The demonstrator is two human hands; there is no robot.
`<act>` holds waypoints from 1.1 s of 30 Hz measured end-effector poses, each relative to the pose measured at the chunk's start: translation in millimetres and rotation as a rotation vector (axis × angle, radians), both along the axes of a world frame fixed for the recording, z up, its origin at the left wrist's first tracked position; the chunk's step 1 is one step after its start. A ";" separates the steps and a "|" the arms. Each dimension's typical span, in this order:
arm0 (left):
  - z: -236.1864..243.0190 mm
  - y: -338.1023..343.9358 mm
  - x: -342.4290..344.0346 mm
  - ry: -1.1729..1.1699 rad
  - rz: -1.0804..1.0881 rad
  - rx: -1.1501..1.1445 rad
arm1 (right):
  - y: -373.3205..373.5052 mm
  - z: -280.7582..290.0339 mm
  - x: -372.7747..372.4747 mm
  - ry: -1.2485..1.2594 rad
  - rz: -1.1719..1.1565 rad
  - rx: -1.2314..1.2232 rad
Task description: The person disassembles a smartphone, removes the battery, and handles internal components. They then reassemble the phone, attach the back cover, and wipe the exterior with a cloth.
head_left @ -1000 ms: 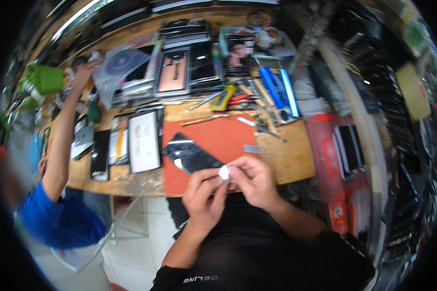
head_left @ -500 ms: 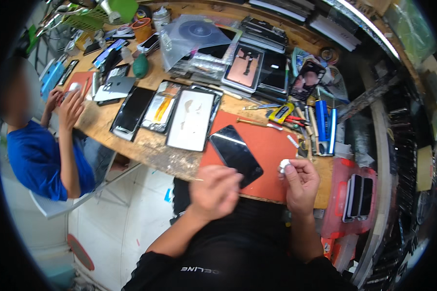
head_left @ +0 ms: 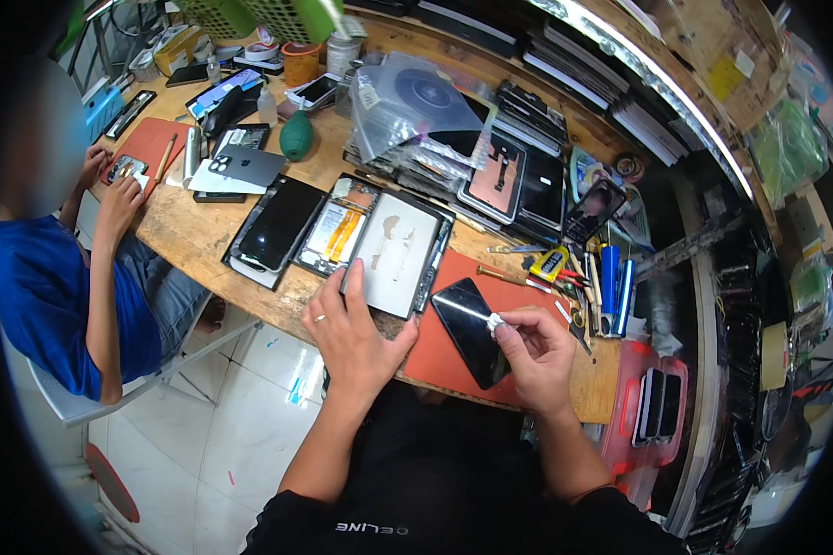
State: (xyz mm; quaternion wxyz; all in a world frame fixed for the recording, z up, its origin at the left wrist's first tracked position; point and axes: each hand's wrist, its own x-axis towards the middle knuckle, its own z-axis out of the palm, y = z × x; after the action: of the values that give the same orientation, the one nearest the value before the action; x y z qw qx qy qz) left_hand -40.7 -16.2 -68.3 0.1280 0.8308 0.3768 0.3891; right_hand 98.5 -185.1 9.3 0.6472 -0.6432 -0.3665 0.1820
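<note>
My left hand (head_left: 350, 338) has its fingers spread at the near edge of a white panel (head_left: 389, 252) set in a dark tablet-like frame. Its fingertips overlap the panel's near corner, and the thumb is by the other near corner; I cannot tell how firmly they touch. Between the thumb and fingers of my right hand (head_left: 539, 361) is a small white wad (head_left: 496, 322). This hand is over the right side of a glossy black phone or small tablet (head_left: 470, 338), which lies aslant on an orange-red mat (head_left: 426, 359).
Left of the panel lie an opened device (head_left: 339, 231) with orange ribbon cables and a black screen (head_left: 282, 222). Screwdrivers, pliers and blue tubes (head_left: 609, 277) stand at the right. Stacked tablets (head_left: 491, 180) fill the back. A co-worker (head_left: 74, 287) in blue handles a small part at the left.
My left hand has moved from beside the black device to the white panel, its fingers spreading. My right hand brought the wad left, over the device. The view has shifted; the co-worker's hand has lowered.
</note>
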 end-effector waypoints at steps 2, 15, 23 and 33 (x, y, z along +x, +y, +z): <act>0.3 4.8 -2.1 0.029 -0.011 -0.018 | 22.9 10.6 3.1 -0.100 0.017 -0.070; -6.8 11.0 -5.9 -0.128 -0.049 -0.042 | 318.1 80.4 88.0 -1.147 0.054 -0.044; -11.0 13.6 -4.7 -0.173 -0.049 -0.014 | 423.8 102.8 154.4 -1.484 0.014 -0.570; -5.9 11.0 -8.7 -0.240 -0.021 -0.066 | 335.0 109.4 82.9 -1.249 0.375 -0.374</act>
State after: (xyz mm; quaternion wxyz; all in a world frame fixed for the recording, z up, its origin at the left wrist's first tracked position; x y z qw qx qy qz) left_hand -49.4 -5.2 -74.2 0.2036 0.7775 0.3625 0.4719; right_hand 181.4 149.9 118.7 0.1494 -0.6542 -0.7394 -0.0542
